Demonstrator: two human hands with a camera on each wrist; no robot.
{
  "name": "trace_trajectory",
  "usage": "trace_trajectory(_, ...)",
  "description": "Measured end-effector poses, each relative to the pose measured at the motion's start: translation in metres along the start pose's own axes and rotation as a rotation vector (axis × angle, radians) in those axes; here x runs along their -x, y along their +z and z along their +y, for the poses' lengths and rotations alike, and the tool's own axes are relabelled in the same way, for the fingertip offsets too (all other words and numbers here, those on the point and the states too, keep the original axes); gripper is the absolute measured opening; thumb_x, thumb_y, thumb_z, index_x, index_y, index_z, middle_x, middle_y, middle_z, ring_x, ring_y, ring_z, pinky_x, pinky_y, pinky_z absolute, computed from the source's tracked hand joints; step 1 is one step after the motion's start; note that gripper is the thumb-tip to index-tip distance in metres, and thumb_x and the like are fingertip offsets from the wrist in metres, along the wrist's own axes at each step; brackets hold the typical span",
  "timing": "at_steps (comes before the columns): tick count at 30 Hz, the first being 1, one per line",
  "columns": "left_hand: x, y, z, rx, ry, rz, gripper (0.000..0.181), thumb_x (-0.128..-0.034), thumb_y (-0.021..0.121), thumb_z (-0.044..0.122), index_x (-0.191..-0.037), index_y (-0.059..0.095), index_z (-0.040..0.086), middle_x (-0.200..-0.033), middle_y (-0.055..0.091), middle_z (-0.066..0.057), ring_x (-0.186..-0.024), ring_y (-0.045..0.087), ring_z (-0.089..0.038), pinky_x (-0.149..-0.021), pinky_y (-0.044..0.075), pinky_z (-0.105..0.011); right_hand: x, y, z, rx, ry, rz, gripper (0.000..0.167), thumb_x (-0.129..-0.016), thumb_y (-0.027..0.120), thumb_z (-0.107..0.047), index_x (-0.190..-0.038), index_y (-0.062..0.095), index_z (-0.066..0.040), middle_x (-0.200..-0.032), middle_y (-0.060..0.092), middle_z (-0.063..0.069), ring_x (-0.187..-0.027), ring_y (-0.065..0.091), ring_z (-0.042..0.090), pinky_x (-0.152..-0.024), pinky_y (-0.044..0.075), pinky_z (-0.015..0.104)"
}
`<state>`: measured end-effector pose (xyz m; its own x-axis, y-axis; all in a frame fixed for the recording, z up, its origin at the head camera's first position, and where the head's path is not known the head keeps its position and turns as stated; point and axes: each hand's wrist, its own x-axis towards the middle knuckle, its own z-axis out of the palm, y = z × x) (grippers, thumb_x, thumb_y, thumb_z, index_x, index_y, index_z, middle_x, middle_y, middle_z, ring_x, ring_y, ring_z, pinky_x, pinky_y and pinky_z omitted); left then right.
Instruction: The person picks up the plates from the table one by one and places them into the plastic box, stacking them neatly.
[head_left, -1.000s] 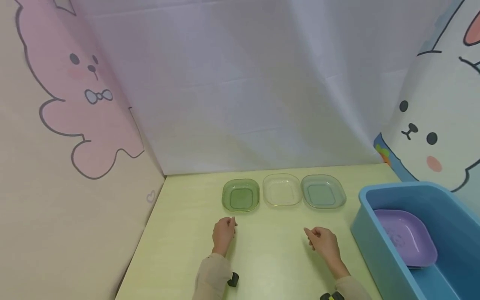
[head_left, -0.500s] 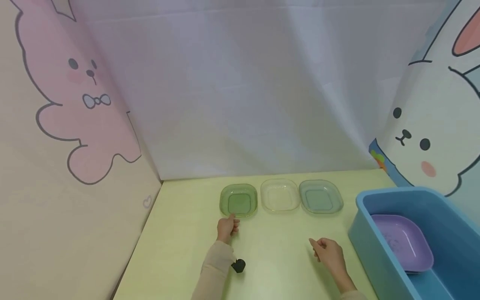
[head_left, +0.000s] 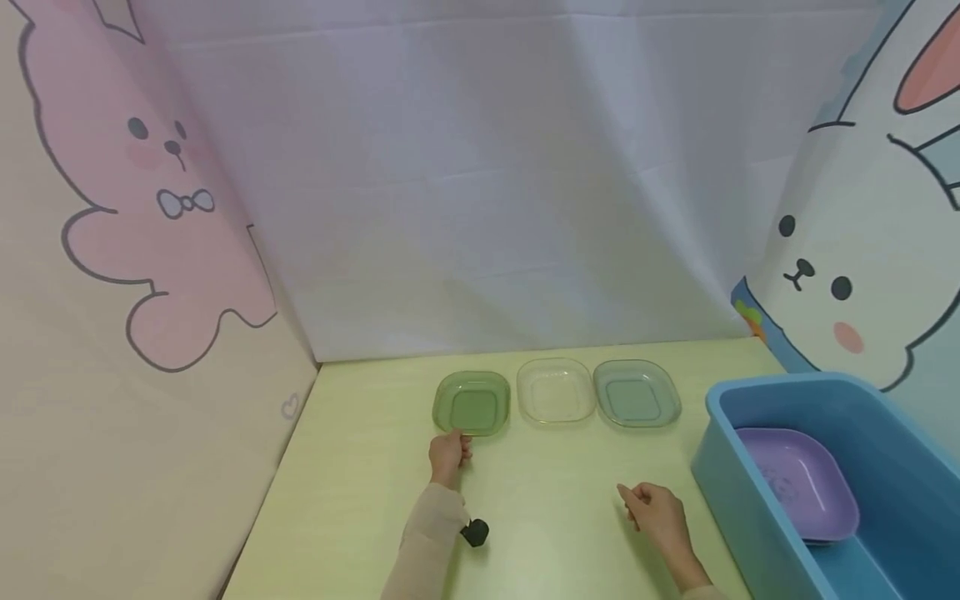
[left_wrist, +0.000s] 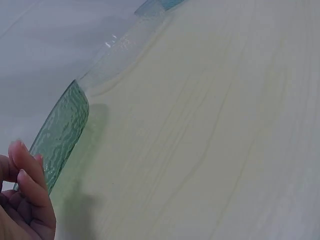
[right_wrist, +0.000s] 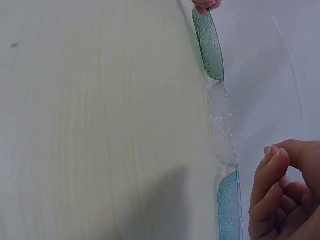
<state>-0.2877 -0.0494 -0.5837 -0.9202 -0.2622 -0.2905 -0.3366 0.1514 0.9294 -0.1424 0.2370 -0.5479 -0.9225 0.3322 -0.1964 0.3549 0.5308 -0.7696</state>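
Note:
In the head view my left hand (head_left: 447,455) pinches the near rim of a green glass dish (head_left: 472,403). The left wrist view catches that hand's fingers (left_wrist: 31,172) at the end of the same dish (left_wrist: 64,127), with part of the rim behind them. My right hand (head_left: 657,510) hovers over the table farther right, holding nothing. Its fingers (right_wrist: 270,177) hang loosely curled, their tips close to the thumb. Beside the green dish stand a clear glass dish (head_left: 556,392) and a pale blue glass dish (head_left: 637,393), all three in a row.
A deep blue plastic bin (head_left: 757,517) stands at the right, with a purple plate (head_left: 802,483) lying in it. The pale yellow table (head_left: 540,525) ends at a white cloth (head_left: 480,183) behind the dishes. Printed side panels flank the table.
My left hand has moved forward to the near rim of the green dish and taken hold of it. The right hand has barely moved. The head view has shifted slightly.

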Motion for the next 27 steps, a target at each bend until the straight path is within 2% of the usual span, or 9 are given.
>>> trace_trajectory(4, 0.009, -0.011, 0.003, -0.02, 0.071, -0.005, 0.036, -0.0896, 0.041, 0.012, -0.078, 0.065, -0.011, -0.05, 0.053, 0.003, -0.04, 0.048, -0.004, -0.043, 0.043, -0.019, 0.001, -0.002, 0.002, 0.01, 0.007, -0.006, 0.032, -0.089, 0.057, -0.027, -0.067, 0.058, -0.003, -0.053, 0.057, -0.001, -0.046, 0.049, 0.01, -0.046, 0.032, 0.024)
trace_trajectory(11, 0.023, -0.028, 0.007, -0.082, 0.138, -0.094, 0.035, -0.0869, 0.041, 0.011, -0.077, 0.064, -0.013, -0.046, 0.049, 0.006, -0.039, 0.047, -0.005, -0.043, 0.04, -0.019, 0.001, -0.005, 0.005, 0.023, 0.014, -0.001, 0.033, -0.089, 0.057, -0.028, -0.067, 0.058, -0.003, -0.052, 0.055, -0.002, -0.046, 0.048, 0.011, -0.045, 0.031, 0.025)
trace_trajectory(18, 0.034, -0.045, 0.001, -0.159, 0.173, -0.139, 0.031, -0.0835, 0.042, 0.009, -0.072, 0.063, -0.01, -0.043, 0.047, 0.009, -0.04, 0.046, -0.007, -0.043, 0.037, -0.02, -0.001, -0.003, 0.009, 0.026, 0.021, -0.012, 0.033, -0.088, 0.056, -0.029, -0.067, 0.058, -0.004, -0.052, 0.055, -0.004, -0.047, 0.049, 0.011, -0.046, 0.032, 0.025)
trace_trajectory(27, 0.049, -0.065, -0.009, -0.228, 0.248, -0.188, 0.029, -0.0873, 0.041, 0.008, -0.068, 0.061, -0.002, -0.044, 0.047, 0.009, -0.039, 0.046, -0.006, -0.043, 0.04, -0.023, 0.002, -0.005, 0.007, 0.019, 0.013, -0.02, 0.032, -0.088, 0.057, -0.028, -0.067, 0.058, -0.004, -0.052, 0.056, -0.001, -0.046, 0.049, 0.011, -0.045, 0.032, 0.025)
